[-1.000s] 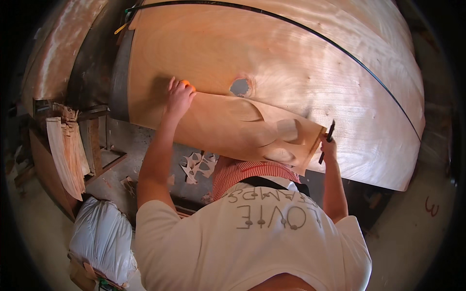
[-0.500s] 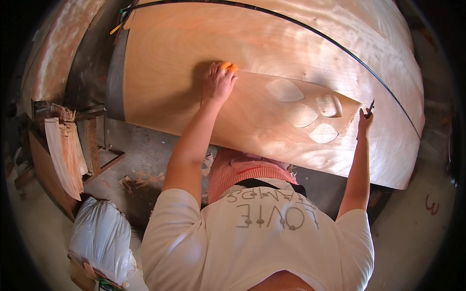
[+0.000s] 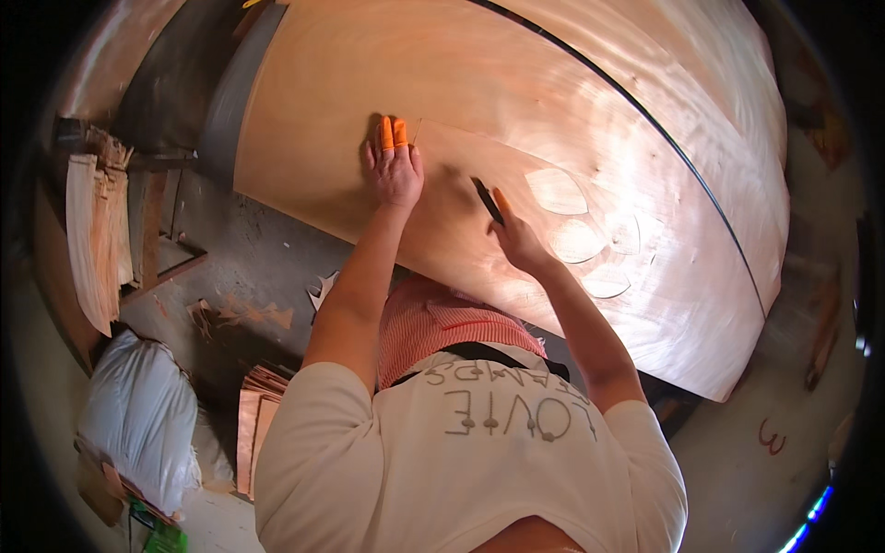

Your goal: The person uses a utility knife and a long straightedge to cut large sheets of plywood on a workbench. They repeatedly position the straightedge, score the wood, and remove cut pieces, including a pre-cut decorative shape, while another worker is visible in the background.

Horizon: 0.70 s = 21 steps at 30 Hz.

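Observation:
A large sheet of pale wood veneer [image 3: 323, 83] lies in front of me. On it, a smaller piece of veneer [image 3: 452, 152] has several leaf-shaped cut-outs [image 3: 556, 190] toward its right end. My left hand [image 3: 396, 170] rests flat near that piece's left end, fingers stretched out, orange finger covers on two of them. To its right, my right hand [image 3: 518, 241] grips a slim black utility knife [image 3: 487, 201], held just over the veneer and pointing up and left. An orange cover sits on one right finger. Whether the tip touches the sheet I cannot tell.
A long thin black strip [image 3: 645, 88] crosses the far side of the sheets. At left stand a bundle of veneer strips [image 3: 97, 230] and a stuffed white sack [image 3: 143, 415]. Veneer scraps [image 3: 244, 311] lie on the floor, and stacked reddish sheets [image 3: 258, 424] stand beside me.
My right hand has come in leftward from the veneer's right end, bringing the knife toward my left hand. The left hand's fingers have straightened out flat. The lifted right end now lies flatter.

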Tool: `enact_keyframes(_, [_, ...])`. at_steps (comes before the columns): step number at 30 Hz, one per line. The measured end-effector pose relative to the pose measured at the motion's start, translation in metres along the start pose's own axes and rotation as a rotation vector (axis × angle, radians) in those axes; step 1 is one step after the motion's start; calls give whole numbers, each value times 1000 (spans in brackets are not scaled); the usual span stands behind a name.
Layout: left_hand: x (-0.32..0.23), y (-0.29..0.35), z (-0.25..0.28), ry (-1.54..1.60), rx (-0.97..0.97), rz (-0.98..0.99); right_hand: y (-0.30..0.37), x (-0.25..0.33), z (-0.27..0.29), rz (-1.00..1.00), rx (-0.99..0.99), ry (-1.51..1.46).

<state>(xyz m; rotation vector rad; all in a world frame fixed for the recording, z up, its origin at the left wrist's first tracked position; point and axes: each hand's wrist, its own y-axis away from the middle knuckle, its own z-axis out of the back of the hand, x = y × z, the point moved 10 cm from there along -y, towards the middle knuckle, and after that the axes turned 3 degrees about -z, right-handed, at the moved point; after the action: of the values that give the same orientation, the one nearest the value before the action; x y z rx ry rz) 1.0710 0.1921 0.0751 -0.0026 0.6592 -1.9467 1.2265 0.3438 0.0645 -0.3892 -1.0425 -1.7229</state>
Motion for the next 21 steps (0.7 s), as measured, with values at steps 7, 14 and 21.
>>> enact_keyframes(7, [15,-5,6,113,38,-70,-90,69,-51,84,-50,159])
enact_keyframes(14, [22,-11,-3,-7,23,-100,-73,28,-77,17,41,366])
enact_keyframes(21, [12,-31,-7,119,113,-27,-62,-11,41,222,255,889])
